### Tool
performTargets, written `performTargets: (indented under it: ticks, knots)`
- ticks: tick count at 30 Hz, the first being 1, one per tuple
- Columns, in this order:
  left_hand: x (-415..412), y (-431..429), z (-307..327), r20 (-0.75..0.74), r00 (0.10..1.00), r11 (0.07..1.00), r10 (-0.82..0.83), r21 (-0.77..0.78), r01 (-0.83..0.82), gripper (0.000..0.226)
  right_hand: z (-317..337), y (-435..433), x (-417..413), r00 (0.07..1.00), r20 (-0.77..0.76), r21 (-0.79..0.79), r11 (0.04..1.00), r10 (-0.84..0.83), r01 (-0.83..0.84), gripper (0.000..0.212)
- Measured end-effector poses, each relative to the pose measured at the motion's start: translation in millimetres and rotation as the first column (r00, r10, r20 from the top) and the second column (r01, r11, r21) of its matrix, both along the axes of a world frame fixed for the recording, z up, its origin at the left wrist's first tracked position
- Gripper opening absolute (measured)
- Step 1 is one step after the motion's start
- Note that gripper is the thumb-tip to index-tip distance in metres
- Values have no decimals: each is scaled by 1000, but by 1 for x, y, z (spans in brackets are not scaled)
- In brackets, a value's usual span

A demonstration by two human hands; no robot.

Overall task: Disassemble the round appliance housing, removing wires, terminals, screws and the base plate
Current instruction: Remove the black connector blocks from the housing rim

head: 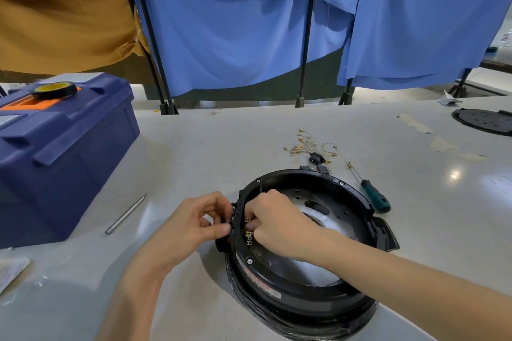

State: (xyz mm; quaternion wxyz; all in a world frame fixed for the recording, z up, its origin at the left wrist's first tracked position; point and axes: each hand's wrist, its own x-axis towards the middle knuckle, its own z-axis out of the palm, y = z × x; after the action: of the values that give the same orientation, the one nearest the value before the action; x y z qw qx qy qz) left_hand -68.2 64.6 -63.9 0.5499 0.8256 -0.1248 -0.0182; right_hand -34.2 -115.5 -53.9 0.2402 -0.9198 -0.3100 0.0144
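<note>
I see the housing (pixel 299 304) open side up near the table's (pixel 221 147) near edge, with a holed plate (pixel 340 210) in its bottom. My left hand (pixel 199 219) pinches its left rim from outside, while my right hand's (pixel 277 224) fingers curl on the brass terminals (pixel 248 238) just inside. The closed toolbox (pixel 55 152) at the left edge carries a tape roll (pixel 54 90), and loose wires (pixel 310 145) and a screwdriver (pixel 374 195) lie just behind the housing.

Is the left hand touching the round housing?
Touching. Head view: the left hand pinches the housing at its outer rim.
</note>
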Motion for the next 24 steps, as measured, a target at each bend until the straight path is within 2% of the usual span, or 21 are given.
performTargets:
  ticks: [8, 24]
  knots:
    - [2, -3, 3, -65, 998, 999, 7, -48, -10, 14, -3, 0, -2, 1000, 20, 49, 999, -6, 5, 16]
    - [1, -6, 1, -42, 999, 1000, 19, 1, -19, 12, 2, 2, -4, 1000, 24, 40, 999, 0, -1, 17]
